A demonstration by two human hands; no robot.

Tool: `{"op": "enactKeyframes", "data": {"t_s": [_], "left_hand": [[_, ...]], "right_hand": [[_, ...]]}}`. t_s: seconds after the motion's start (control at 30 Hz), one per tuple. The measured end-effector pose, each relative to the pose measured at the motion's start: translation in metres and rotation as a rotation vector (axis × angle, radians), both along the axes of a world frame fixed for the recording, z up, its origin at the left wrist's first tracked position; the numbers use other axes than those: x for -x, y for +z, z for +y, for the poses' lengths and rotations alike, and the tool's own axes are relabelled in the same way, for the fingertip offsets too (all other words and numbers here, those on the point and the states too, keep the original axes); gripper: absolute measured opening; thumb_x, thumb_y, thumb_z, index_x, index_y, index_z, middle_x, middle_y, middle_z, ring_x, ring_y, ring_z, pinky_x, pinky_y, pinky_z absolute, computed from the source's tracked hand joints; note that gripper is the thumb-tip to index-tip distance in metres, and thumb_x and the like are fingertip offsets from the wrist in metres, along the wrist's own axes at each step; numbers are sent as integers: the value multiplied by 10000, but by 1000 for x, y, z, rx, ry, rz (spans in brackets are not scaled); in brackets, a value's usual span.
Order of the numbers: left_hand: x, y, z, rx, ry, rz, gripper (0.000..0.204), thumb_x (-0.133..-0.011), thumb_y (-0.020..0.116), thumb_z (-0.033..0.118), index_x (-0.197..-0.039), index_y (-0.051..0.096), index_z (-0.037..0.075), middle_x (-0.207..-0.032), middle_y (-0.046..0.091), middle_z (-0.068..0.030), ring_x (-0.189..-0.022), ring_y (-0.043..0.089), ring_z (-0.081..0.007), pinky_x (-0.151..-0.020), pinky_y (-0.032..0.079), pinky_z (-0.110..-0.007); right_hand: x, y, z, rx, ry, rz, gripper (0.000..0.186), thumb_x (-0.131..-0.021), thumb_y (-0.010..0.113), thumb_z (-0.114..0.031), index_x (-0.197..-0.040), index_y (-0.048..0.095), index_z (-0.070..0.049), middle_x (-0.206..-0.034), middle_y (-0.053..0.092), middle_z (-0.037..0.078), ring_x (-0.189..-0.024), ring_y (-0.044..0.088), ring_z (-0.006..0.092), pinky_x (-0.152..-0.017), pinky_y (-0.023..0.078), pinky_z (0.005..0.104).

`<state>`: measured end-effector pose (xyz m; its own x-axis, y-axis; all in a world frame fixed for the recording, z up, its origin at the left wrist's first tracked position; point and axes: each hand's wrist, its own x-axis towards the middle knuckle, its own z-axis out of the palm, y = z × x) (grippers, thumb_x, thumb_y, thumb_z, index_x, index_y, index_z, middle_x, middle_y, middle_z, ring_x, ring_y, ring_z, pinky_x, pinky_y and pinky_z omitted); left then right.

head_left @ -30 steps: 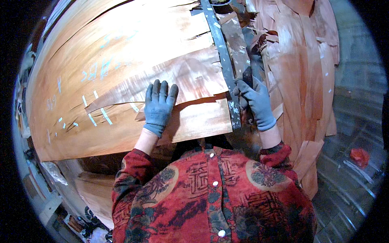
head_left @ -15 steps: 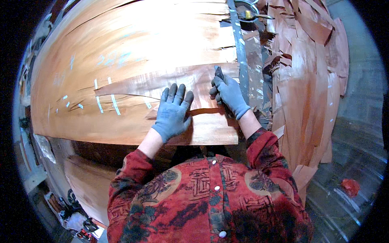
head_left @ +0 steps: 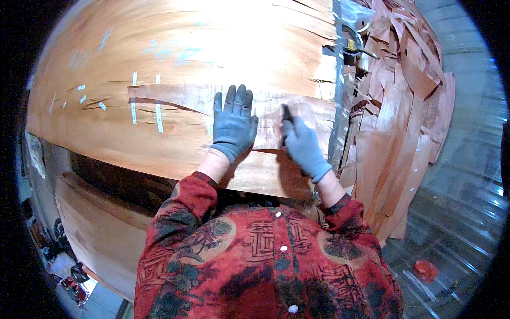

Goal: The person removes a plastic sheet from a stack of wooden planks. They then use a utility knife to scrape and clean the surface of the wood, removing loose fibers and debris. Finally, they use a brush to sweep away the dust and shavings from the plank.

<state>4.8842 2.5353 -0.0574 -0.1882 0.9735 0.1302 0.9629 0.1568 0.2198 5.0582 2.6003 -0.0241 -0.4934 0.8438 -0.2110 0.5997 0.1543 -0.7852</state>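
Note:
My left hand (head_left: 234,126), in a grey-blue glove with dark fingertips, lies flat with fingers stretched on a thin brownish strip of wood veneer (head_left: 178,95). The strip rests on a large, paler veneer sheet (head_left: 106,127). To its right, my gloved right hand (head_left: 307,150) is closed around a dark utility knife (head_left: 287,113), its tip pointing away from me over the strip. Motion blurs this hand, so I cannot tell whether the blade touches the wood. White tape pieces (head_left: 159,118) cross the strip's left end, near a dark gap along its near edge.
Loose veneer offcuts (head_left: 393,143) are heaped at the right, beyond a dark rail (head_left: 339,80) along the sheets' ragged ends. A round container (head_left: 350,37) stands at the far right. Another wood stack (head_left: 101,228) lies lower left. A red scrap (head_left: 425,271) is on the floor.
The whole view has shifted and turned slightly. My right hand, sharp before, is now blurred by motion with the knife still in it. The left hand stays flat on the strip.

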Motion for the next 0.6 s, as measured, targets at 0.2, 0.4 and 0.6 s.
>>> {"op": "enactKeyframes", "data": {"t_s": [0.2,0.4,0.6], "left_hand": [[5,-7,0,-13,26,-40,695,-819,511,232,-1384,212,-40,-1409,325,-167,-1322,269,-319,-1086,106,-524],[8,-19,3,-201,24,-106,730,-812,519,212,-1391,153,-37,-1391,359,-156,-1283,349,-313,-1072,143,-536],[5,-23,5,-181,44,-125,729,-814,508,209,-1404,144,-16,-1399,353,-143,-1289,345,-305,-1073,134,-539]], "right_hand": [[51,-2,-13,-204,225,-372,239,-884,444,-220,-871,485,15,-683,600,278,-642,627,393,-577,509,474],[79,2,-4,-198,302,-588,209,-849,447,-163,-877,507,35,-701,623,256,-649,641,393,-600,527,459],[78,-5,-10,-270,345,-711,170,-837,454,-140,-880,513,13,-667,631,223,-613,658,329,-526,530,421]]}}
